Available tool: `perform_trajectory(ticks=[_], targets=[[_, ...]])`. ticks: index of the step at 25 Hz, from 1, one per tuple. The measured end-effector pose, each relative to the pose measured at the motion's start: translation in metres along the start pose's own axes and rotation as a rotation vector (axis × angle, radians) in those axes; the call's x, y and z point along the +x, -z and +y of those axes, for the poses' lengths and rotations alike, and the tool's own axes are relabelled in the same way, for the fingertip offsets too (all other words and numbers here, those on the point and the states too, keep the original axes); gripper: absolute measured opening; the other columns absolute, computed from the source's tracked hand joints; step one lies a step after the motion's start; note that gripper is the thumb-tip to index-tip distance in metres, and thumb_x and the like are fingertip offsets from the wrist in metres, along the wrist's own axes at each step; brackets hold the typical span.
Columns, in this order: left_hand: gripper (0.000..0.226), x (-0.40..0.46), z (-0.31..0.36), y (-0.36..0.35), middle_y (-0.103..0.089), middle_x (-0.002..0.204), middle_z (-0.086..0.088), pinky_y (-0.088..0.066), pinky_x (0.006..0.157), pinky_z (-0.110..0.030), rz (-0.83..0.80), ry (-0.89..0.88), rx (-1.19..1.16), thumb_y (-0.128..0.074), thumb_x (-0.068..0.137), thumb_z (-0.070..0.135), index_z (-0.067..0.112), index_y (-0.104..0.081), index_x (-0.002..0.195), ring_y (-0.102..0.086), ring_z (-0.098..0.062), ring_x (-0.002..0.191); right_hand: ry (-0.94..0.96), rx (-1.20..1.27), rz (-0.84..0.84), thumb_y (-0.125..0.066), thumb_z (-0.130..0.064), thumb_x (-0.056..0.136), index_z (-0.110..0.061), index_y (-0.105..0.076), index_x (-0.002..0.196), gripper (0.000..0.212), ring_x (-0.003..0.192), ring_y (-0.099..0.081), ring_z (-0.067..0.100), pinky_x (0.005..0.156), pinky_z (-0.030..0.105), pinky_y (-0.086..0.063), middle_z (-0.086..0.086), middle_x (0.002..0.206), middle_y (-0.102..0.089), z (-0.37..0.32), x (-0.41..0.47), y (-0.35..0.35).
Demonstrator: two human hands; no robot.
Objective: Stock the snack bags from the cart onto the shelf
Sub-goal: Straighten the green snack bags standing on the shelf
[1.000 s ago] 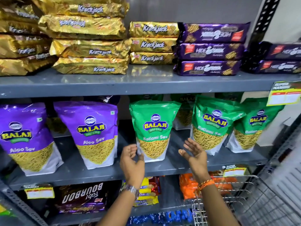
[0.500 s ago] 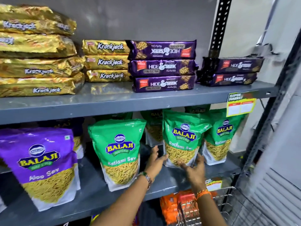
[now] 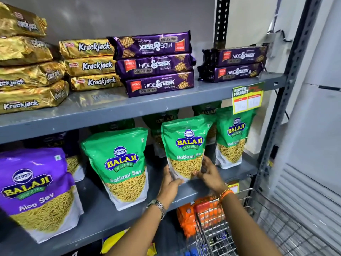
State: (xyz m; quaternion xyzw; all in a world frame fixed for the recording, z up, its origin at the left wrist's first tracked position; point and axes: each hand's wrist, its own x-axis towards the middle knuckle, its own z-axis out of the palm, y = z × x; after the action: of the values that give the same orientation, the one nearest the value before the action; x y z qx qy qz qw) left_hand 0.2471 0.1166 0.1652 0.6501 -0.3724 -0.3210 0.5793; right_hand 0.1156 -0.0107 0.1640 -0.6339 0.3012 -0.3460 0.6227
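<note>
Both hands gripped one green bag (image 3: 185, 145) standing upright on the middle shelf (image 3: 114, 217): the left hand (image 3: 168, 183) clasped its lower left corner, and the right hand (image 3: 209, 171) pressed its lower right edge, fingers spread on the pack. The left wrist wore a watch (image 3: 158, 206); the right wore an orange band (image 3: 226, 194).

Three green bags stood in the front row of that shelf: the held one, a second (image 3: 121, 163) to its left and apart from it, and a third (image 3: 233, 137) just beside it on the right. At least three more green bags stood behind them, mostly hidden. One purple bag (image 3: 35, 189) stood at the front left, with another half hidden behind it.

On the top shelf (image 3: 129, 108) lay four large gold packs (image 3: 29, 74) in a stack at the left, three smaller gold packs (image 3: 92, 63) stacked beside them, three violet packs (image 3: 155, 65) stacked touching those, the topmost upside down, and two darker violet packs (image 3: 234, 63) stacked well apart to the right. One price tag (image 3: 247, 97) hung from the top shelf's front edge.

The shelves were grey metal on a slotted grey post (image 3: 221, 21), against a grey back panel. Below the middle shelf showed orange packs (image 3: 186, 218) and the wire cart (image 3: 215, 235) at the lower right. A pale wall and a louvred panel (image 3: 310, 196) stood to the right.
</note>
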Motion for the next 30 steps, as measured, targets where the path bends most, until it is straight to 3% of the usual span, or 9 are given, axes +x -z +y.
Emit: perform_trajectory(ticks=[2, 5, 7, 10, 17, 21, 25, 28, 30], targets=[[0.064, -0.003, -0.001, 0.002, -0.055, 0.124, 0.026, -0.043, 0.08, 0.001, 0.009, 0.007, 0.002, -0.059, 0.083, 0.001, 0.038, -0.038, 0.132, -0.054, 0.025, 0.102, -0.015, -0.007, 0.005, -0.061, 0.02, 0.085, -0.001, -0.037, 0.143, 0.066, 0.134, -0.052, 0.028, 0.111, 0.041, -0.046, 0.017, 0.143, -0.055, 0.002, -0.003, -0.003], [0.059, -0.006, -0.002, 0.003, -0.057, 0.119, 0.03, -0.043, 0.076, 0.003, 0.009, 0.002, -0.003, -0.059, 0.08, 0.005, 0.042, -0.042, 0.122, -0.056, 0.026, 0.098, -0.008, -0.022, 0.005, -0.063, 0.019, 0.085, -0.004, -0.039, 0.141, 0.065, 0.131, -0.054, 0.026, 0.104, 0.03, -0.051, 0.015, 0.141, -0.057, 0.004, -0.004, -0.005], [0.055, -0.008, -0.001, 0.003, -0.058, 0.117, 0.032, -0.044, 0.077, 0.001, 0.0, 0.007, -0.009, -0.06, 0.076, 0.012, 0.046, -0.044, 0.117, -0.057, 0.023, 0.099, -0.006, -0.029, 0.0, -0.064, 0.018, 0.084, -0.006, -0.04, 0.14, 0.065, 0.131, -0.055, 0.026, 0.108, 0.037, -0.049, 0.014, 0.14, -0.058, 0.005, -0.003, -0.005], [0.063, -0.012, 0.004, 0.001, -0.055, 0.121, 0.033, -0.041, 0.086, -0.01, -0.011, 0.035, -0.01, -0.063, 0.073, 0.02, 0.05, -0.038, 0.123, -0.054, 0.014, 0.111, -0.018, -0.039, -0.004, -0.063, 0.018, 0.085, -0.006, -0.04, 0.141, 0.065, 0.133, -0.053, 0.028, 0.114, 0.048, -0.043, 0.014, 0.14, -0.057, 0.006, -0.002, -0.003], [0.072, -0.012, 0.005, 0.003, -0.053, 0.126, 0.027, -0.04, 0.093, -0.016, -0.03, 0.043, -0.006, -0.062, 0.075, 0.02, 0.048, -0.028, 0.132, -0.052, -0.001, 0.121, -0.042, 0.004, -0.013, -0.061, 0.017, 0.087, -0.009, -0.04, 0.143, 0.065, 0.137, -0.05, 0.03, 0.104, 0.037, -0.05, 0.012, 0.142, -0.057, 0.001, -0.003, -0.004], [0.082, -0.014, 0.005, 0.003, -0.053, 0.138, 0.015, -0.041, 0.11, -0.034, -0.015, 0.025, 0.022, -0.069, 0.073, 0.022, 0.041, -0.027, 0.141, -0.051, -0.01, 0.129, -0.026, 0.103, 0.022, -0.062, 0.018, 0.086, -0.01, -0.035, 0.152, 0.076, 0.139, -0.047, 0.027, 0.111, 0.047, -0.045, 0.01, 0.15, -0.051, -0.009, -0.003, -0.004], [0.098, -0.003, 0.012, 0.005, -0.057, 0.129, 0.014, -0.047, 0.093, -0.022, 0.096, -0.028, 0.15, -0.086, 0.06, 0.02, 0.031, -0.03, 0.14, -0.056, -0.009, 0.119, 0.087, 0.31, 0.256, -0.053, -0.005, 0.1, -0.004, -0.042, 0.148, 0.049, 0.133, -0.049, 0.018, 0.111, 0.031, -0.038, 0.011, 0.151, -0.05, -0.05, 0.014, 0.002], [0.104, 0.009, 0.018, 0.004, -0.057, 0.125, 0.012, -0.046, 0.092, -0.023, 0.14, -0.053, 0.226, -0.093, 0.054, 0.02, 0.024, -0.031, 0.138, -0.057, -0.01, 0.114, 0.176, 0.244, 0.298, -0.048, -0.013, 0.104, 0.001, -0.052, 0.138, 0.037, 0.124, -0.057, 0.022, 0.109, 0.036, -0.044, 0.015, 0.136, -0.061, -0.075, 0.033, 0.005], [0.1, 0.016, 0.018, 0.002, -0.061, 0.124, 0.009, -0.048, 0.093, -0.025, 0.162, -0.093, 0.261, -0.094, 0.053, 0.02, 0.023, -0.036, 0.135, -0.06, -0.013, 0.113, 0.226, 0.157, 0.341, -0.048, -0.007, 0.103, 0.007, -0.06, 0.121, 0.025, 0.103, -0.063, 0.021, 0.095, 0.038, -0.05, 0.015, 0.116, -0.068, -0.089, 0.046, 0.003]])
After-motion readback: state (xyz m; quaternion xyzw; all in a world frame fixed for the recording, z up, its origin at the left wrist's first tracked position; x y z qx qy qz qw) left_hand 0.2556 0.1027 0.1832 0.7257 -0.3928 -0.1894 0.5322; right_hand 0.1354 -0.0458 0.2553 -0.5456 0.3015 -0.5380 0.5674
